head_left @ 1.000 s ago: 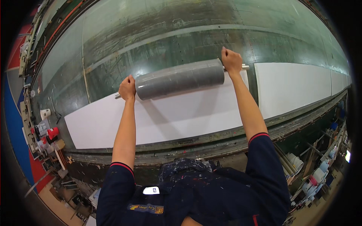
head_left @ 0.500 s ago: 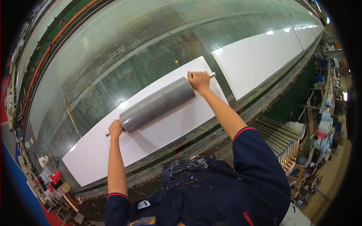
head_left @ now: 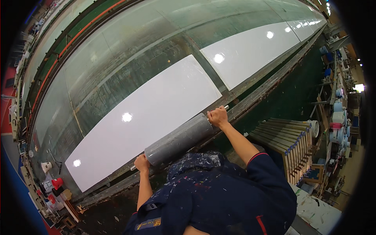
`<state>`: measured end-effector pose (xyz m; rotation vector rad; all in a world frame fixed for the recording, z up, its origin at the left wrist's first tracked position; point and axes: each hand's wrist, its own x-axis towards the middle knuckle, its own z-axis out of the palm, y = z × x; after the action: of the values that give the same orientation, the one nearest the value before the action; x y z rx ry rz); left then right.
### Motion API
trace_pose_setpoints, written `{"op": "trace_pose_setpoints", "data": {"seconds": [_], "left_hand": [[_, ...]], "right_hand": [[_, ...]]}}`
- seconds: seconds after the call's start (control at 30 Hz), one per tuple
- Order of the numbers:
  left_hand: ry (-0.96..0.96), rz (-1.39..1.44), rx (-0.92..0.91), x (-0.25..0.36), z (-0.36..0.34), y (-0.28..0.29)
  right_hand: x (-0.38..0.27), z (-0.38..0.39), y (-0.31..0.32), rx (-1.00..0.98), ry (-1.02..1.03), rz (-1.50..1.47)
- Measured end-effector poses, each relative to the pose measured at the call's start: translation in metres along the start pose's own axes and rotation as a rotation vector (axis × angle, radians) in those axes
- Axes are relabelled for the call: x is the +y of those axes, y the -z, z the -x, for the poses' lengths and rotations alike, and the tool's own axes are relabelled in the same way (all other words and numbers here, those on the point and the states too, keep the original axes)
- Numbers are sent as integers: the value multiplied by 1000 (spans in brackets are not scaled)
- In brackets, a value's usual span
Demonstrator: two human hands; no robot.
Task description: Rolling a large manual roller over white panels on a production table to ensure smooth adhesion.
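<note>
A large grey roller (head_left: 179, 139) with metal rods at both ends is between my hands, close in front of my body at the table's near edge. My left hand (head_left: 142, 162) is wrapped round the rod at its left end. Round the right-end rod, my right hand (head_left: 217, 116) is closed, and the rod's tip sticks out beyond it. Just past the roller lies a glossy white sheet (head_left: 149, 111), flat on the long green table (head_left: 156, 66). The roller covers part of the sheet's near edge; whether the two touch I cannot tell.
A second white sheet (head_left: 250, 55) lies farther right along the table. Screen frames with wooden slats (head_left: 282, 137) stand upright at my right, beside a white bucket (head_left: 314, 128). At the table's left end are a white cup (head_left: 46, 167) and a red container (head_left: 57, 183).
The roller, gripped in both hands, has come back from the middle of the white sheet to the table's near edge, close to my body. Light reflections now show on the uncovered sheet.
</note>
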<state>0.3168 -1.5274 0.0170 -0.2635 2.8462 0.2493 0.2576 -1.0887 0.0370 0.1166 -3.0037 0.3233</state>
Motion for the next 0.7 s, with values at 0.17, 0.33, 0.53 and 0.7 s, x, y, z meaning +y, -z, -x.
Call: {"op": "trace_pose_setpoints", "data": {"seconds": [0.17,0.33,0.53,0.7], "left_hand": [[30,16,-42,0,7,-3],[74,25,-41,50,14,-3],[17,121,-86,176,0,-19],[26,164,-110,262,-13,-30]], "right_hand": [[16,2,-1,-140,36,-68],[66,11,9,-119,28,-99],[178,-12,48,-242,-182,-3],[253,-50,59,-275,-218,70]]}}
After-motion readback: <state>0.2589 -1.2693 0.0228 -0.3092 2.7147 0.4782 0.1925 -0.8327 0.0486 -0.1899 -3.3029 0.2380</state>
